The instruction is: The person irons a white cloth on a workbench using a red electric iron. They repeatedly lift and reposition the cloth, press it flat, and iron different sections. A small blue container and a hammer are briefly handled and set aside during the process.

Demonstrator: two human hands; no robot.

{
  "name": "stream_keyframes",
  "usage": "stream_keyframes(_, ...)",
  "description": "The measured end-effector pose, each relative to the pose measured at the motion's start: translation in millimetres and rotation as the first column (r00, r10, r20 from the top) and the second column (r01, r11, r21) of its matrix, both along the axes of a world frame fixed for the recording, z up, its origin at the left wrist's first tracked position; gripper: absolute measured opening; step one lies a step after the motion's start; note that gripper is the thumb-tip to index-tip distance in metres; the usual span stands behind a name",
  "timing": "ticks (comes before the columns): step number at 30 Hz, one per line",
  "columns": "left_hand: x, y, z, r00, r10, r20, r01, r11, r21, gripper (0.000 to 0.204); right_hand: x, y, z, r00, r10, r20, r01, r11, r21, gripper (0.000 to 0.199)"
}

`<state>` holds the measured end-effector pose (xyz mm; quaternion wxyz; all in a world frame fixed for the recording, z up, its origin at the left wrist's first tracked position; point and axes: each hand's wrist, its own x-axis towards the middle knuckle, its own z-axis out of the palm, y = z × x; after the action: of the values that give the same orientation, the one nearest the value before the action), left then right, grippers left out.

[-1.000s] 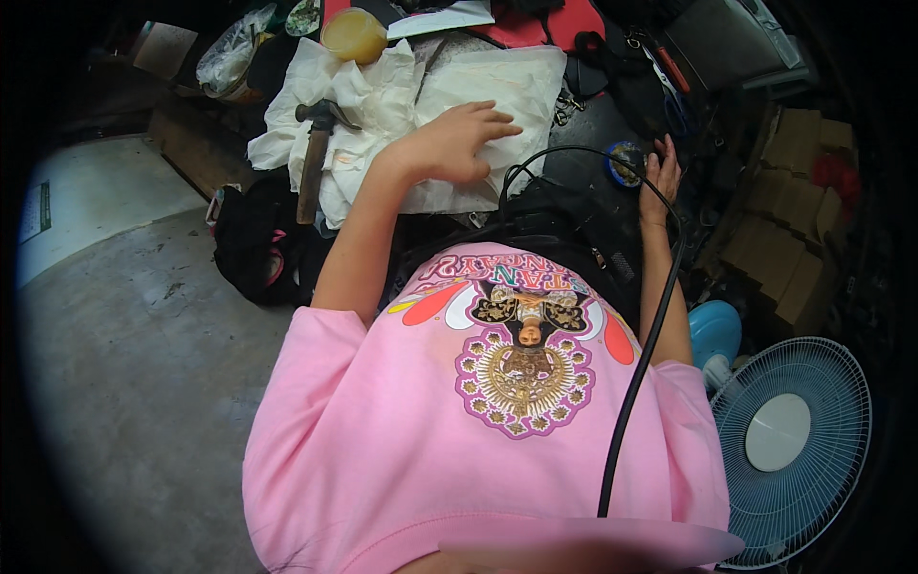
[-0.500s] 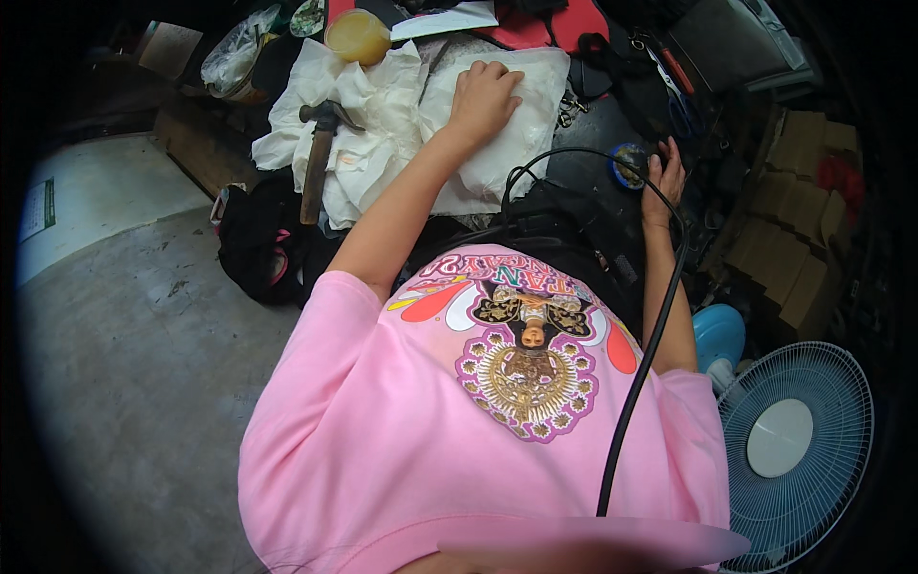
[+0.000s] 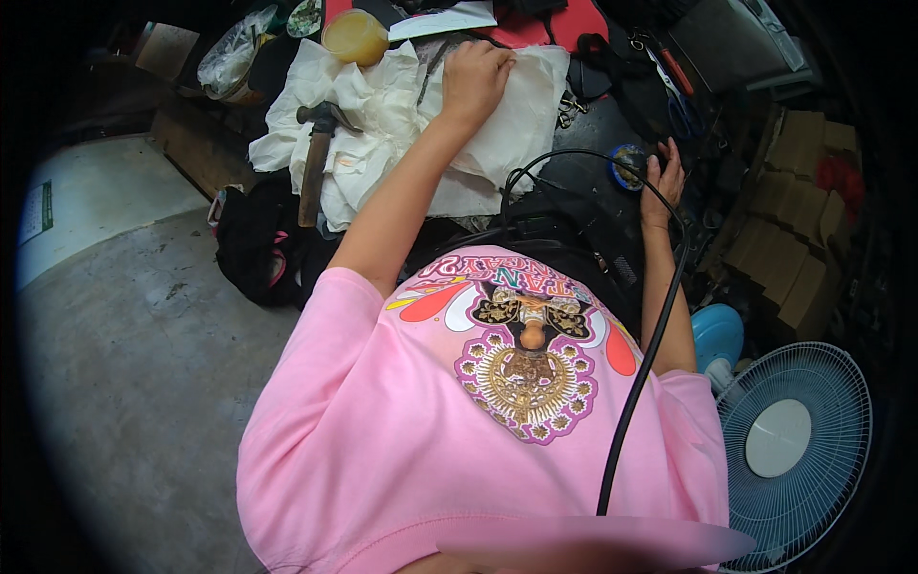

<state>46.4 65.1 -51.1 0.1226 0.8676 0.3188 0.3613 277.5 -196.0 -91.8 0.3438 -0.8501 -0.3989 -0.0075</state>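
Note:
A white sheet [image 3: 521,105] lies crumpled on the dark work table in front of me. At its far edge is my left hand [image 3: 476,81], its fingers bent and closed on the edge; the fingertips are partly hidden. To the left, a wood-handled hammer [image 3: 316,167] rests on more crumpled white cloth or paper [image 3: 378,105]. My right hand [image 3: 665,182] lies on the table at the right, fingers stretched out and holding nothing. Right beside its thumb stands a small round blue-rimmed container [image 3: 627,166].
Behind the sheet sits a round container of yellowish stuff [image 3: 355,38]. Scissors [image 3: 674,96] and a red-handled tool [image 3: 677,72] lie at the far right. A black cable [image 3: 660,335] hangs across my front. A fan [image 3: 794,450] and stacked cardboard [image 3: 784,220] stand to the right.
My left hand has slid away from me to the sheet's far edge, and its thumb has drawn closer to its fingers. My right hand stays in place.

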Motion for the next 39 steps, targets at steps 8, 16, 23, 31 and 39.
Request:
stream_keyframes(8,2.0,-9.4,10.8,0.997,0.075,-0.018,-0.069,0.968,0.240,0.032,-1.9,1.1,2.4,1.000,-0.009,-0.025,0.009,1.000,-0.007,0.052)
stream_keyframes(16,-10.8,-40.1,-17.6,0.973,-0.097,-0.209,0.113,0.991,0.068,0.037,-1.4,-0.3,2.7,1.000,0.010,-0.026,-0.010,1.000,-0.005,0.053)
stream_keyframes(23,-12.0,-40.1,-4.8,0.988,-0.016,-0.151,0.007,0.998,-0.065,0.044,5.3,-0.8,-5.6,0.996,0.050,-0.069,-0.044,0.995,0.090,0.057)
stream_keyframes(31,-55.4,-60.8,-10.5,0.931,-0.149,-0.333,0.130,0.988,-0.077,0.055,16.6,8.9,20.8,0.739,0.119,-0.663,0.219,0.888,0.403,0.052)
stream_keyframes(39,-57.5,-66.9,-17.3,0.908,-0.140,-0.396,0.128,0.990,-0.057,0.072,-40.1,100.9,73.7,0.323,0.542,-0.776,-0.613,0.744,0.265,0.031)
